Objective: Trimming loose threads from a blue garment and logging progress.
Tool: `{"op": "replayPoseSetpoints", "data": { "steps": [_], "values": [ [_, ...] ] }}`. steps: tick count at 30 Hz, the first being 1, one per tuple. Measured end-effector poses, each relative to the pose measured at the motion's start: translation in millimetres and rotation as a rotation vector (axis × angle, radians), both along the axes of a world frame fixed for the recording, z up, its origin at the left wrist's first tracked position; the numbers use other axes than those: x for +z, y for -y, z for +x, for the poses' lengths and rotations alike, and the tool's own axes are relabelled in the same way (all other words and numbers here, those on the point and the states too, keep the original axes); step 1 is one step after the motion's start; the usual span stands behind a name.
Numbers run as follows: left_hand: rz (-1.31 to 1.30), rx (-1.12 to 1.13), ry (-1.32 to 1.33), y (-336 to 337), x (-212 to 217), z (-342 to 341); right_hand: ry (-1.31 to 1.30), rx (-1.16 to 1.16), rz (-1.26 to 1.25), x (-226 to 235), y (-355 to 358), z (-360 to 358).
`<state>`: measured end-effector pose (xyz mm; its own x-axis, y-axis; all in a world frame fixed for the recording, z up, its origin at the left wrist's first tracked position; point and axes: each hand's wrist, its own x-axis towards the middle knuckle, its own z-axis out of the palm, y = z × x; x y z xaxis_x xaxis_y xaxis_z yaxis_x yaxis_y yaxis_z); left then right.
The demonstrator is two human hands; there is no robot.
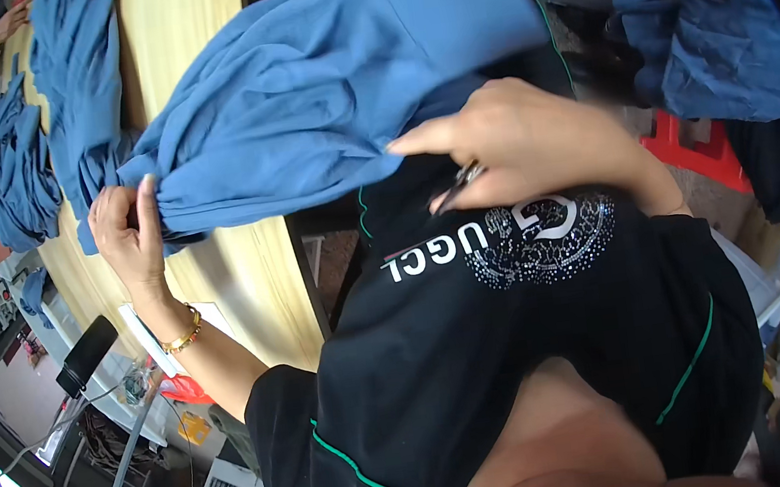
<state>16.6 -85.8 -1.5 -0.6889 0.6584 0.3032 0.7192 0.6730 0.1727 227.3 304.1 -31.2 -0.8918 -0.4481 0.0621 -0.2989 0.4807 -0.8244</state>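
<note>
Blue garment [296, 109]: left hand [128, 232] pinches gathered cloth; right hand [518, 135] grips small dark tool [450, 194], fingertip at garment edge; best hold cloth taut, tool tip clear

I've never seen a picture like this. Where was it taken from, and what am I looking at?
No robot here: these are a person's bare hands, seen from a wide fisheye camera on the head, looking down, so straight edges bend. The left hand grips gathered blue fabric; the right hand has a fingertip at its edge and holds a small dark tool, mostly hidden. Other blue pieces lie on the pale wooden table. The black shirt is the wearer's own.
</note>
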Motion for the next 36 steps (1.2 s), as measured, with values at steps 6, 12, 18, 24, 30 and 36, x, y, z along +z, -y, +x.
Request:
{"op": "replayPoseSetpoints", "data": {
  "steps": [6, 12, 18, 24, 30, 36],
  "values": [
    [-0.146, 0.074, 0.014, -60, 36, 29, 0.375, -0.197, -0.081, -28, -38, 1],
    [-0.044, -0.212, 0.01, -161, 7, 52, 0.352, -0.562, -0.392, -71, -50, -12],
    [-0.284, -0.228, -0.103, -193, -43, 47, 0.384, -0.702, -0.66, -154, -51, -56],
    [0.011, -0.493, 0.863, -167, 10, 68, 0.333, -0.54, -0.535, -144, -70, -26],
    [-0.169, -0.579, 1.191, -149, 14, 86, 0.455, -0.434, -0.876, -89, -72, -29],
    [-0.171, -0.377, 0.6, -198, -32, 95, 0.568, -0.455, -0.581, -108, -55, -18]
  ]
}}
